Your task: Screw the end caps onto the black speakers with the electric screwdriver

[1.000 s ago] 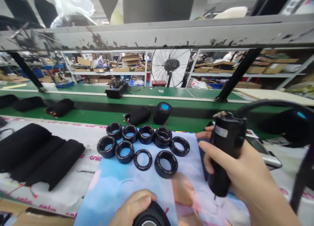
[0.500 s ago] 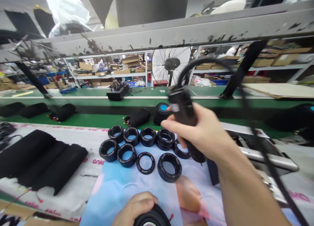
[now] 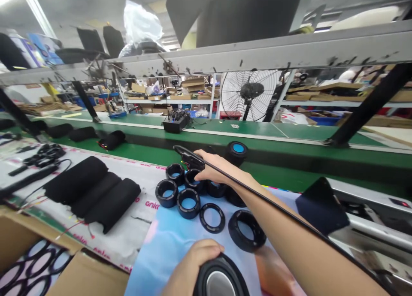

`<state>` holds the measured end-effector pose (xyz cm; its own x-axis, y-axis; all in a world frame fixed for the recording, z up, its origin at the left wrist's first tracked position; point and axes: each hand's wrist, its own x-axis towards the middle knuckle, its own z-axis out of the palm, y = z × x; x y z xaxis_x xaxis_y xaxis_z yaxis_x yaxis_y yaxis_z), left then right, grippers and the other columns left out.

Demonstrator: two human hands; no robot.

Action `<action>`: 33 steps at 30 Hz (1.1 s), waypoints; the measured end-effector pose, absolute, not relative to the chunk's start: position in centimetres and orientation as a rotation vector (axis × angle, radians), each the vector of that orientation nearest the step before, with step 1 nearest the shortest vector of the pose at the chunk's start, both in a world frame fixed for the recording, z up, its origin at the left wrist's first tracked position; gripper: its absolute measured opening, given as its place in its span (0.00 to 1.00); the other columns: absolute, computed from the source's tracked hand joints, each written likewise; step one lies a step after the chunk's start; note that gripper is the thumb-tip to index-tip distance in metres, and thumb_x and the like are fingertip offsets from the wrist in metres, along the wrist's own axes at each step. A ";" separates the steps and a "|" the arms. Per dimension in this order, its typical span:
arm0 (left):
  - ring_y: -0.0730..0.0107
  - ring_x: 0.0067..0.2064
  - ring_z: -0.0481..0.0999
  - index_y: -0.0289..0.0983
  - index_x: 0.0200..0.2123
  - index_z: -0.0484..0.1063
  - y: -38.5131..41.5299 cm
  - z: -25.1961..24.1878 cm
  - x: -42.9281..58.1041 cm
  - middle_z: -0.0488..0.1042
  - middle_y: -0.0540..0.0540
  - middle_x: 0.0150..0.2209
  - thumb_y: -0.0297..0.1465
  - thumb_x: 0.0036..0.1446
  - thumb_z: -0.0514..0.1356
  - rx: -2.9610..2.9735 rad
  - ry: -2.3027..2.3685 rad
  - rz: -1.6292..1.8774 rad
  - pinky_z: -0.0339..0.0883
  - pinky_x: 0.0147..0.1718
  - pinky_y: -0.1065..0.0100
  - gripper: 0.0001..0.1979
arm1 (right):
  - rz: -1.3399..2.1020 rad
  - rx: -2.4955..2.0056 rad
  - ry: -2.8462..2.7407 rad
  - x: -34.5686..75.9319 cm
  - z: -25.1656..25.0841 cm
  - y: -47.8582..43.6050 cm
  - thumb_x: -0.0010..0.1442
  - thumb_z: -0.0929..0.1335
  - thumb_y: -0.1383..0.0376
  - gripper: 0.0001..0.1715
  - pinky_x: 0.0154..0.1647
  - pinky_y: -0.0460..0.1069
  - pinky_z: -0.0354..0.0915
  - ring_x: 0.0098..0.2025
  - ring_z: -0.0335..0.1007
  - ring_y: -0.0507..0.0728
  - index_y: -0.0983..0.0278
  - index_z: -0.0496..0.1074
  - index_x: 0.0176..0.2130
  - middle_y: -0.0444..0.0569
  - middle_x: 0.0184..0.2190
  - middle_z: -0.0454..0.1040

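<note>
My left hand [image 3: 196, 264] is closed around a black round speaker [image 3: 222, 279] with a silver centre, at the bottom edge of the view. My right hand [image 3: 215, 169] reaches out over the black rings, its fingers wrapped round a black corded electric screwdriver [image 3: 190, 158]. The cord runs back along my right forearm. Much of the tool is hidden by the hand. Below it lie several thick black rings [image 3: 188, 203], a thin flat ring [image 3: 212, 218] and a larger ring [image 3: 247, 231] on a blue printed sheet [image 3: 170, 240].
Black fabric-covered cylinders [image 3: 92, 188] lie left, wires sticking out. A cardboard box [image 3: 93, 270] holds more rings at lower left. A black cylinder with a blue top [image 3: 237, 152] stands on the green conveyor [image 3: 289, 167]. A metal fixture [image 3: 380, 231] is right; a shelf beam [image 3: 257, 49] crosses above.
My right hand has moved left and forward with the screwdriver, which has swung from upright to pointing away over the rings. The whole view has turned left. My left hand still holds the speaker.
</note>
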<state>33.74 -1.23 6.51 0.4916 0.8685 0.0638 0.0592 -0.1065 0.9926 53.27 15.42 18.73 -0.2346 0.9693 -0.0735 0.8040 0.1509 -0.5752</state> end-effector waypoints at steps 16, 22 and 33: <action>0.45 0.63 0.83 0.45 0.62 0.79 -1.1 5.6 34.2 0.81 0.41 0.63 0.44 0.69 0.70 1.525 0.777 0.939 0.76 0.67 0.50 0.22 | 0.692 -2.046 -2.020 54.9 17.5 14.9 0.77 0.75 0.57 0.25 0.20 0.44 0.66 0.20 0.67 0.50 0.67 0.71 0.64 0.40 0.30 0.74; 0.47 0.63 0.84 0.44 0.61 0.80 -0.7 4.6 34.7 0.82 0.41 0.62 0.41 0.78 0.59 1.531 0.812 0.947 0.76 0.68 0.48 0.16 | 0.599 -2.229 -2.103 54.4 15.6 14.2 0.75 0.76 0.53 0.24 0.24 0.45 0.69 0.25 0.67 0.50 0.66 0.72 0.59 0.44 0.37 0.75; 0.41 0.65 0.81 0.39 0.62 0.78 0.0 3.5 34.4 0.79 0.35 0.64 0.43 0.64 0.74 1.575 0.746 0.935 0.72 0.69 0.45 0.27 | 0.736 -1.848 -2.033 56.8 17.7 9.6 0.65 0.77 0.66 0.41 0.19 0.47 0.67 0.23 0.74 0.55 0.59 0.64 0.71 0.46 0.40 0.81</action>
